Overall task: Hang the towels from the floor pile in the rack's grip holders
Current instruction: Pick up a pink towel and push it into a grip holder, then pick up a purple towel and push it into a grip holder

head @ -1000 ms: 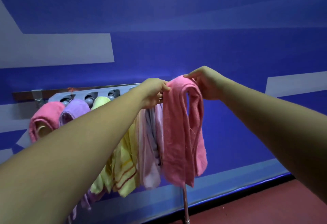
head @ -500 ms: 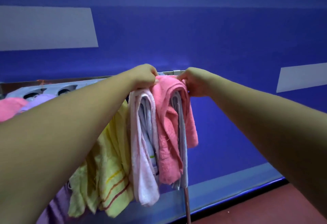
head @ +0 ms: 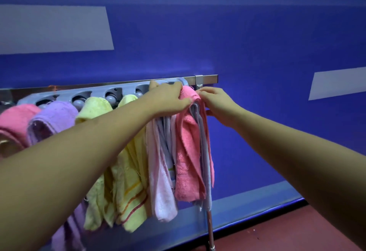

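A grey rack with round grip holders runs along a metal rail on the blue wall. From it hang a pink towel, a purple towel, two yellow towels and a pale pink-and-grey towel. A pink towel hangs at the rack's right end over a grey cloth. My left hand lies over the top of this pink towel with fingers pressing it at the last holder. My right hand pinches its top fold from the right.
A thin metal pole stands below the rack's right end. The red floor shows at the lower right, below a light blue skirting strip. The floor pile is out of view.
The view has shifted, so more of the rack shows at the left. The pink towel's top now sits against the last holder, and my left hand has spread over it.
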Demonstrator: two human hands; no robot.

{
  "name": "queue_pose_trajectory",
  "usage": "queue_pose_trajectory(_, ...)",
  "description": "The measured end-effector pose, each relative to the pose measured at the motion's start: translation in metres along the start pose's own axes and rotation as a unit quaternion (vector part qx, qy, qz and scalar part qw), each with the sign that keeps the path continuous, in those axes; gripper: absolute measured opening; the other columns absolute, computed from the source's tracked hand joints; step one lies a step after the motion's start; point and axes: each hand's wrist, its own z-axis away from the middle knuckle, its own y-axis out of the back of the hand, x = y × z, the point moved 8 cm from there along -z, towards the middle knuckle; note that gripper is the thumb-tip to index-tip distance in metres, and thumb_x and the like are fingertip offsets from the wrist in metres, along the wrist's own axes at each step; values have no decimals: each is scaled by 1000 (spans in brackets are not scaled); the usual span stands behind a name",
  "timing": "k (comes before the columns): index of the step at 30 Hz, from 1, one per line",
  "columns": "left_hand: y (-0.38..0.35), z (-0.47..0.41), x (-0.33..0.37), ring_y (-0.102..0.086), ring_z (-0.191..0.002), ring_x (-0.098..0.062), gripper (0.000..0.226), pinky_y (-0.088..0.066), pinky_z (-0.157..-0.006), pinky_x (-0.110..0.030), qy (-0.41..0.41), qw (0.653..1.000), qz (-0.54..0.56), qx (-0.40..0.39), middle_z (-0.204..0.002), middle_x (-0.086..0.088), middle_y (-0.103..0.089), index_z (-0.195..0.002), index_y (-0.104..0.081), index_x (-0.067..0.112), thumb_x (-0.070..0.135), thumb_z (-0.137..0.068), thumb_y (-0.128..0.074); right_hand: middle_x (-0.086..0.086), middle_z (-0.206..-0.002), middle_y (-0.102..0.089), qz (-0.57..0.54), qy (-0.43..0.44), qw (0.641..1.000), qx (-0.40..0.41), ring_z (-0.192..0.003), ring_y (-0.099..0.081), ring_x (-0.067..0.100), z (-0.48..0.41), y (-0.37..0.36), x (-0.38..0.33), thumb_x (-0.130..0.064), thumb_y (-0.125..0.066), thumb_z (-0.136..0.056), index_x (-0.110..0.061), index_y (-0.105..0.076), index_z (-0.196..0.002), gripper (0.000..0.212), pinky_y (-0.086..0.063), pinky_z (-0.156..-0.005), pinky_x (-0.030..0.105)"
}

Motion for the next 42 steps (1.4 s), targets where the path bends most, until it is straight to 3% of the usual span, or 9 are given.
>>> queue_pose_trajectory(5, 9, 12, 3, -57, -114, -27, 40, -28, -98, -41, -3, 999, 30, 9, -113, -4, -67, -112, -51, 17, 53, -97, -42, 10, -83, -62, 13, -14, 1000, 10, -76, -57, 19, 21, 1, -3, -21, -57, -91, -5, -68, -88, 20, -51, -71, 33)
queue_pose_trajectory(9, 25, 56, -8, -63, -107, -21, 38, -36, -100, -37, 12, 984, 151, 94, -103, 6, -71, -110, -59, 19, 43, -84, -47, 10, -75, -63, 233, 3, 970, 70, -65, -50, 18, 53, 15, -5, -18, -53, -88, -1, -67, -84, 22, -42, -62, 29)
queue_pose_trajectory(12, 16, 103, -4, -62, -102, -23, 33, -42, -94, -42, -13, 979, 174, 102, -99, 5, -69, -104, -62, 17, 38, -81, -48, 10, -66, -45, 306, -13, 949, 75, -63, -38, 22, 96, 10, 12, -9, -46, -82, -4, -51, -68, 16, -34, -58, 31)
queue_pose_trajectory(17, -56, 184, -9, -62, -93, -24, 24, -49, -82, -36, 17, 968, 251, 2, -97, -6, -68, -99, -63, 9, 28, -86, -58, 8, -97, -62, 302, -103, 946, 55, -88, -54, 25, 183, -10, 87, -18, -52, -92, -4, -62, -106, 23, -37, -72, 28)
queue_pose_trajectory(22, -152, 266, -31, -64, -89, -26, 15, -49, -79, -35, 126, 954, 251, -109, -94, -7, -69, -94, -63, 12, 25, -87, -62, 14, -100, -65, 295, -164, 941, -5, -95, -59, 31, 250, -65, 152, -20, -57, -91, 0, -60, -104, 24, -40, -75, 33)
queue_pose_trajectory(26, -221, 331, -48, -62, -96, -27, 18, -50, -85, -37, 204, 926, 260, -182, -100, -8, -69, -97, -62, 14, 28, -86, -59, 20, -121, -64, 301, -198, 930, -76, -116, -58, 34, 289, -120, 200, -22, -61, -90, 3, -59, -119, 39, -44, -91, 35)
queue_pose_trajectory(33, -332, 438, -80, -64, -83, -26, 11, -48, -75, -28, 317, 863, 286, -270, -87, -6, -69, -90, -64, 13, 24, -86, -63, 23, -120, -64, 301, -248, 907, -159, -116, -58, 37, 339, -199, 289, -25, -66, -87, 5, -59, -119, 44, -45, -97, 38)
queue_pose_trajectory(38, -413, 500, -97, -65, -91, -27, 5, -41, -71, -27, 363, 830, 282, -317, -94, -9, -72, -85, -62, 16, 20, -88, -61, 22, -119, -67, 296, -307, 883, -198, -115, -61, 34, 367, -234, 364, -22, -67, -88, 1, -62, -124, 43, -43, -93, 31)
queue_pose_trajectory(42, -484, 536, -98, -65, -97, -30, 12, -46, -78, -32, 367, 809, 272, -370, -100, -14, -71, -92, -65, 9, 17, -89, -57, 21, -118, -67, 299, -344, 859, -234, -114, -61, 34, 391, -261, 424, -20, -67, -87, 2, -61, -122, 42, -44, -90, 32)
